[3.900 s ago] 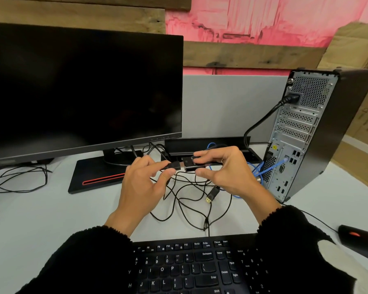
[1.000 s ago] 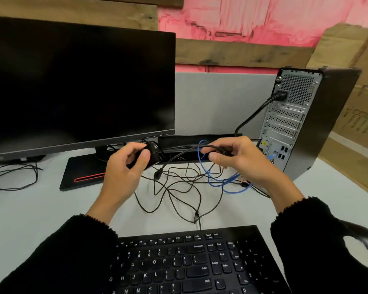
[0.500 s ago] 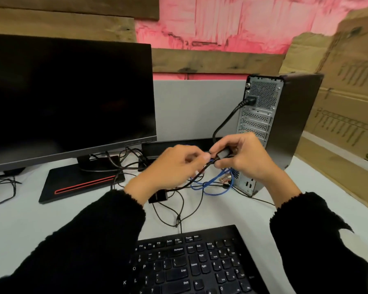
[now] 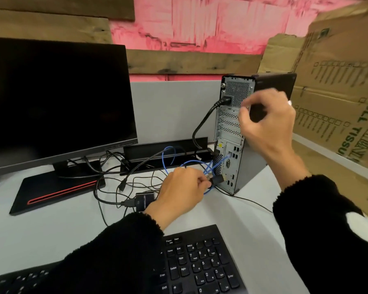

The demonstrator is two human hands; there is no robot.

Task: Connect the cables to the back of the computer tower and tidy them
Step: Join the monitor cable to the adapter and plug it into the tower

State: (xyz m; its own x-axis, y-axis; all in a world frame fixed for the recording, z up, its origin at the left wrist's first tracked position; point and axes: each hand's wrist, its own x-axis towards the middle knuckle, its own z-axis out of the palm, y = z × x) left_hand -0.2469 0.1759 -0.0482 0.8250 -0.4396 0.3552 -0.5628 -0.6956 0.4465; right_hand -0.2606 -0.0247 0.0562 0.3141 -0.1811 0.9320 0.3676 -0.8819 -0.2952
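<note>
Computer tower (image 4: 240, 132) upright on counter (image 4: 51, 228), perforated rear panel facing left, thick black power cable (image 4: 204, 122) plugged near top. Left hand (image 4: 183, 187) pinching black cable plug (image 4: 218, 179) beside lower ports, among blue cable (image 4: 168, 158) loops. Right hand (image 4: 268, 122) raised against tower's rear edge, fingers curled; grip contents indiscernible.

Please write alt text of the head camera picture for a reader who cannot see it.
The left hand pinches a black cable plug close to the low ports at the back of a computer tower. The right hand is raised in front of the tower's upper side. A dark monitor and a black keyboard are on the white desk.
</note>
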